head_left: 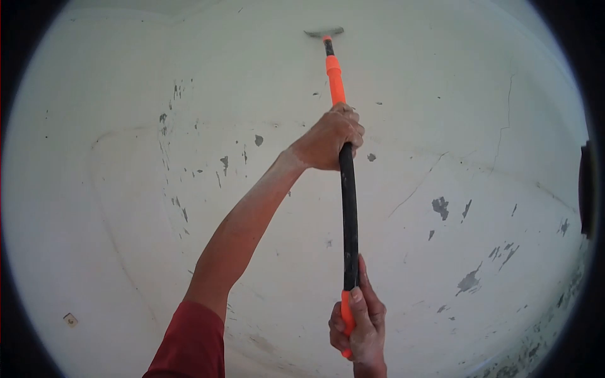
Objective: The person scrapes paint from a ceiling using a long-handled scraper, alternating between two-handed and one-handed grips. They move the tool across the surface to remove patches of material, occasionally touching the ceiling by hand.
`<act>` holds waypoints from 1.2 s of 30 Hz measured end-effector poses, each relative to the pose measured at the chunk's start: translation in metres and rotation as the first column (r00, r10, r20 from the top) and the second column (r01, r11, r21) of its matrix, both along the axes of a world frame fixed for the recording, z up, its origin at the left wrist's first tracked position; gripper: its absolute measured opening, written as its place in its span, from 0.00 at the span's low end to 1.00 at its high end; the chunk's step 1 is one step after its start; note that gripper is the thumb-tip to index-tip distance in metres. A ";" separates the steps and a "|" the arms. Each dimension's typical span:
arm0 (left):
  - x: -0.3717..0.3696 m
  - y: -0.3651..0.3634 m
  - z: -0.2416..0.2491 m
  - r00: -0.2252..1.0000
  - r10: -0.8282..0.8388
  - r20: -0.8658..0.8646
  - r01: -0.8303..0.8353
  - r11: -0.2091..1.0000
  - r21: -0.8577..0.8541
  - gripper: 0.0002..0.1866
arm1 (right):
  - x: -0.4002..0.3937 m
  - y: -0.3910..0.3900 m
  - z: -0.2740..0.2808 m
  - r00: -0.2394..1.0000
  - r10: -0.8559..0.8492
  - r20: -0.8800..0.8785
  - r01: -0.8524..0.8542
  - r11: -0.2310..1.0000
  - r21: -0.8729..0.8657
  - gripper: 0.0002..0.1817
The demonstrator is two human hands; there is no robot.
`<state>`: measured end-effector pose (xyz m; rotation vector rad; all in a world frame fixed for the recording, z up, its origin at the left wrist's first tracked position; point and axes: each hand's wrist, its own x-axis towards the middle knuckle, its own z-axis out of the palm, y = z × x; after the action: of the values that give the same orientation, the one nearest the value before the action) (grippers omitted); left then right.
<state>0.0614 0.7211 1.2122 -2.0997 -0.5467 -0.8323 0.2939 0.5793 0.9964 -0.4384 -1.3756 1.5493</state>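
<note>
A long-handled scraper [349, 214] with an orange and black shaft reaches up the pale wall [428, 113]. Its wide flat blade [324, 32] is at the wall surface near the top of the view. My left hand [329, 140] is wrapped round the shaft just below its upper orange section, the arm stretched up out of a dark red sleeve [190, 340]. Lower down, my right hand [364, 322] grips the orange butt end, its thumb lying along the handle and one finger extended up beside the black part.
Grey chipped patches [468, 281] and thin cracks [502, 129] mark the wall, most thickly at the lower right. A small square plate [70, 320] sits low on the left. Something dark [587, 189] stands out at the right edge.
</note>
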 end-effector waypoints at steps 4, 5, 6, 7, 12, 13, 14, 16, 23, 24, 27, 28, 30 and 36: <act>0.002 -0.005 -0.050 0.997 -0.052 -0.051 0.053 0.998 0.021 0.16 | -0.004 -0.032 -0.030 0.999 -0.038 0.033 0.040 0.996 -0.074 0.37; 0.001 -0.005 -0.052 0.997 -0.047 -0.058 0.049 0.999 0.024 0.16 | -0.004 -0.031 -0.036 0.999 -0.034 0.027 0.036 0.997 -0.070 0.37; 0.001 -0.005 -0.053 0.996 -0.076 -0.047 0.075 0.997 -0.033 0.16 | -0.003 -0.032 -0.037 0.997 -0.060 0.053 0.065 0.993 -0.097 0.37; 0.001 -0.005 -0.054 0.994 -0.106 -0.032 0.102 0.991 -0.090 0.15 | -0.003 -0.032 -0.036 0.993 -0.086 0.082 0.095 0.988 -0.122 0.37; -0.018 0.019 0.016 0.998 -0.061 0.013 0.059 0.994 0.090 0.15 | -0.014 0.017 0.014 0.996 -0.041 0.078 0.037 0.998 0.048 0.38; -0.021 0.012 0.027 0.998 0.045 -0.035 -0.042 0.995 0.094 0.15 | -0.014 0.013 0.017 0.999 -0.008 0.047 0.006 0.998 0.060 0.38; -0.021 0.006 0.022 0.996 0.060 -0.063 -0.055 0.995 0.085 0.14 | -0.016 0.010 0.018 0.999 0.027 0.018 -0.029 0.997 0.070 0.37; -0.023 0.010 -0.012 0.999 0.001 -0.045 0.002 0.998 0.068 0.13 | -0.018 0.006 -0.009 0.999 0.000 0.050 -0.004 0.998 0.067 0.36; -0.016 -0.025 -0.108 0.999 0.039 -0.035 -0.043 0.992 -0.115 0.12 | 0.000 -0.023 -0.095 0.998 0.058 -0.015 -0.056 0.993 0.108 0.33; -0.016 -0.024 -0.108 0.996 0.075 -0.050 -0.081 0.986 -0.144 0.12 | 0.001 -0.023 -0.093 0.998 0.051 -0.025 -0.048 0.993 0.105 0.33; -0.027 -0.004 -0.081 0.998 -0.065 0.018 0.066 0.996 -0.053 0.12 | -0.004 -0.003 -0.067 0.998 0.013 0.063 -0.017 0.998 0.066 0.34; -0.037 0.011 -0.065 0.995 -0.088 0.038 0.087 0.996 0.032 0.12 | -0.010 0.008 -0.049 0.986 -0.018 0.168 0.013 0.999 0.036 0.34; -0.054 0.022 -0.029 0.997 -0.045 0.059 0.040 0.996 0.081 0.13 | -0.027 0.027 -0.014 0.984 -0.030 0.174 0.004 0.989 0.151 0.35; -0.074 -0.009 -0.029 0.995 0.100 -0.012 -0.100 0.995 0.026 0.13 | -0.050 -0.002 -0.019 0.993 0.066 0.099 -0.073 0.995 0.069 0.34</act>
<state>-0.0124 0.7118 1.1836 -2.0357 -0.6254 -0.7644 0.2435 0.5777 0.9777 -0.4294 -1.5310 1.5461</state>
